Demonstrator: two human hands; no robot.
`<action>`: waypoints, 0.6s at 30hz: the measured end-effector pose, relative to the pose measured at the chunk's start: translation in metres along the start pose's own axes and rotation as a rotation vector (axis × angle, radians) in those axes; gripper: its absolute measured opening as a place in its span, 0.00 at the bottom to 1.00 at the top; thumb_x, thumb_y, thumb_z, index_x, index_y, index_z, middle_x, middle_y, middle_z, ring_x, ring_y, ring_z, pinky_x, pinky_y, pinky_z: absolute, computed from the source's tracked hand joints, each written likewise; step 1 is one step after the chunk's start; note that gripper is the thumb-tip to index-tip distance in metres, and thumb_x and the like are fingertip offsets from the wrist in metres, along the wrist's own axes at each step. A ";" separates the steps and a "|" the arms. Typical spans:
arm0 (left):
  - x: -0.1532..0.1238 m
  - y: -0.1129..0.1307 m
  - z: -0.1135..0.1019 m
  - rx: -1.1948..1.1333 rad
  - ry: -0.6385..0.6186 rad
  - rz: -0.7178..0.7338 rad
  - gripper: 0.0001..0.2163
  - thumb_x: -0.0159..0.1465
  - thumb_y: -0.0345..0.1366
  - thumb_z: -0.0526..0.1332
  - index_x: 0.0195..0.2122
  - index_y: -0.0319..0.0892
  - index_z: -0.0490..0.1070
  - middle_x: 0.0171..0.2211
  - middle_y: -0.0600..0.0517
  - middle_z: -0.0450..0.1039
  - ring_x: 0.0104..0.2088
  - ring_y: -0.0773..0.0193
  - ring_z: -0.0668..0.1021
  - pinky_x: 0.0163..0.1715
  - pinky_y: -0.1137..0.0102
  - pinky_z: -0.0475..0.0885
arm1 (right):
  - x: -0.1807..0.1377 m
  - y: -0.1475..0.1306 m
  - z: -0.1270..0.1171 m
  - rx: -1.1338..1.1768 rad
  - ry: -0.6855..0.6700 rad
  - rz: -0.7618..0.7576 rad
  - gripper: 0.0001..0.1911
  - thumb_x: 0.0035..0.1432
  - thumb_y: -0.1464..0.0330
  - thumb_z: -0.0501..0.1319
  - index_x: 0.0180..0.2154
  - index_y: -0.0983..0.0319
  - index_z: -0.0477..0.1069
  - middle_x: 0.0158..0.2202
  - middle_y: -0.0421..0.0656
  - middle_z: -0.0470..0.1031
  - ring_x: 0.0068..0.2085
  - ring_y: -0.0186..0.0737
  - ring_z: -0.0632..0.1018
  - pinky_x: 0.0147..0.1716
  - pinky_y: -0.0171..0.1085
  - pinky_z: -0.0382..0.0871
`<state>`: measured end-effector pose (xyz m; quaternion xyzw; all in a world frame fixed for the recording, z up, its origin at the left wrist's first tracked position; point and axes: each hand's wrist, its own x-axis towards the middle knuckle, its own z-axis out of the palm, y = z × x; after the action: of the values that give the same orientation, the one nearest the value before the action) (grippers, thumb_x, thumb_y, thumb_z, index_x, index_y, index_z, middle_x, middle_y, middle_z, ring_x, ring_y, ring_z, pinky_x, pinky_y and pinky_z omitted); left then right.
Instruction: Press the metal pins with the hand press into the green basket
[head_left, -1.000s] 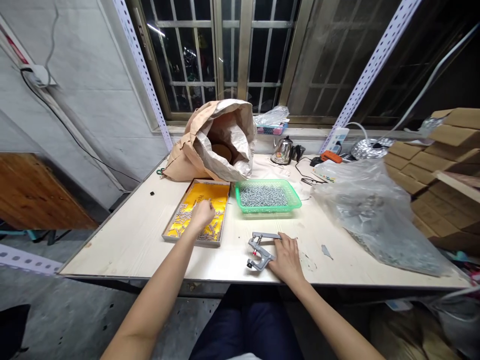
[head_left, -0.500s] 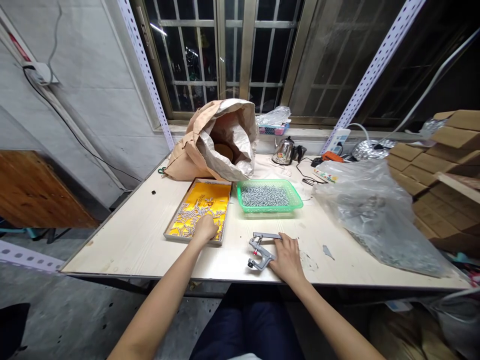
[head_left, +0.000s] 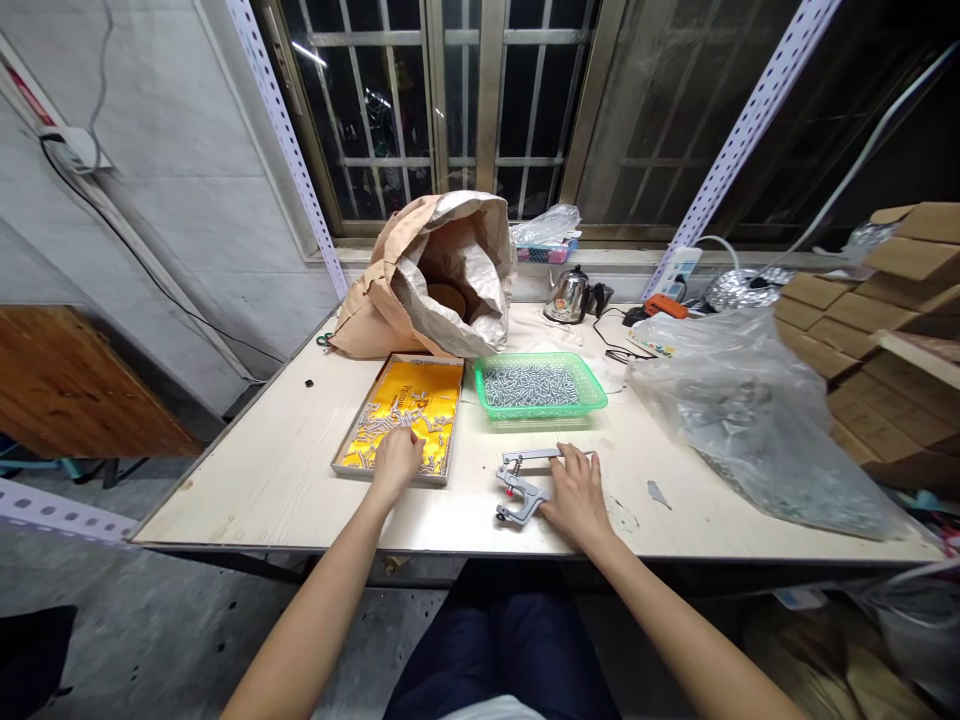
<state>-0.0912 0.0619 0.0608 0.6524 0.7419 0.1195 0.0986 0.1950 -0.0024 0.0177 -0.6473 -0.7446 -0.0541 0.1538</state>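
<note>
My left hand (head_left: 398, 462) is over the near part of a shallow tray (head_left: 338, 463) lined with yellow printed material. Its fingers are curled and closed among small silvery metal pins (head_left: 409, 415) scattered there; whatever is between the fingertips is hidden. On the right, my right hand (head_left: 579, 495) is closed around the handles of grey hand press pliers (head_left: 525, 493), which lie at the table's near side. Their C-shaped jaw points left, showing a spring, a red tip and a dark round end. Behind them stands a green plastic basket (head_left: 596, 402) holding many similar pins.
A large open paper sack (head_left: 367, 320) lies behind the tray. A metal kettle (head_left: 568, 296) stands near the window. A clear plastic bag (head_left: 742, 420) with contents covers the table's right side, beside stacked cardboard boxes (head_left: 862, 340). A torn grey scrap (head_left: 658, 493) lies nearby.
My left hand has shifted slightly left and back over the tray. My right hand and the pliers stay nearly in place, and the whole view has moved a little.
</note>
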 end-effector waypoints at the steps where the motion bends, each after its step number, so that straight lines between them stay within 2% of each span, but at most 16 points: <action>1: 0.000 0.004 0.002 0.024 -0.038 0.008 0.09 0.59 0.37 0.56 0.29 0.39 0.73 0.34 0.42 0.76 0.37 0.54 0.77 0.33 0.69 0.65 | 0.000 -0.001 0.000 0.000 -0.002 0.000 0.26 0.49 0.58 0.59 0.47 0.68 0.67 0.57 0.58 0.61 0.60 0.56 0.57 0.60 0.57 0.39; 4: 0.002 0.014 0.007 0.074 -0.195 -0.010 0.06 0.54 0.36 0.60 0.27 0.39 0.73 0.32 0.40 0.76 0.36 0.51 0.78 0.31 0.68 0.65 | 0.001 -0.003 0.001 -0.004 0.000 -0.005 0.26 0.49 0.58 0.59 0.47 0.68 0.67 0.57 0.58 0.61 0.60 0.56 0.57 0.60 0.57 0.38; 7: 0.006 0.016 0.010 0.051 -0.262 -0.005 0.05 0.51 0.34 0.62 0.28 0.39 0.73 0.32 0.40 0.77 0.36 0.50 0.78 0.30 0.68 0.65 | 0.001 -0.003 0.002 -0.007 0.003 -0.008 0.26 0.49 0.59 0.59 0.47 0.68 0.67 0.57 0.58 0.61 0.60 0.55 0.58 0.60 0.57 0.38; 10: 0.006 0.011 0.008 0.055 -0.232 -0.003 0.06 0.53 0.30 0.59 0.31 0.38 0.74 0.34 0.39 0.76 0.37 0.51 0.78 0.30 0.69 0.66 | 0.001 -0.001 0.001 -0.009 0.000 -0.001 0.26 0.49 0.59 0.60 0.47 0.68 0.67 0.57 0.57 0.61 0.60 0.54 0.58 0.60 0.56 0.38; 14: -0.001 0.007 0.005 0.085 -0.089 0.040 0.11 0.55 0.27 0.55 0.36 0.38 0.73 0.38 0.40 0.76 0.40 0.53 0.77 0.34 0.68 0.66 | 0.002 0.001 0.001 -0.001 -0.013 0.010 0.27 0.48 0.59 0.60 0.47 0.68 0.67 0.57 0.57 0.61 0.59 0.54 0.58 0.61 0.56 0.39; 16: -0.003 0.010 0.007 0.077 -0.088 0.096 0.08 0.56 0.29 0.55 0.33 0.38 0.74 0.37 0.40 0.76 0.40 0.52 0.77 0.35 0.68 0.66 | 0.002 0.000 0.002 0.006 -0.017 0.009 0.27 0.48 0.58 0.60 0.47 0.68 0.67 0.57 0.57 0.61 0.60 0.55 0.58 0.61 0.56 0.39; 18: -0.004 0.016 0.008 0.096 -0.145 0.085 0.06 0.55 0.31 0.58 0.30 0.38 0.74 0.36 0.39 0.76 0.39 0.51 0.77 0.35 0.67 0.66 | 0.003 -0.002 0.003 0.010 -0.019 0.006 0.27 0.48 0.58 0.60 0.47 0.68 0.67 0.57 0.57 0.61 0.60 0.55 0.58 0.60 0.57 0.39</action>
<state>-0.0733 0.0606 0.0580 0.6944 0.7092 0.0405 0.1153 0.1922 0.0008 0.0163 -0.6492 -0.7444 -0.0436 0.1502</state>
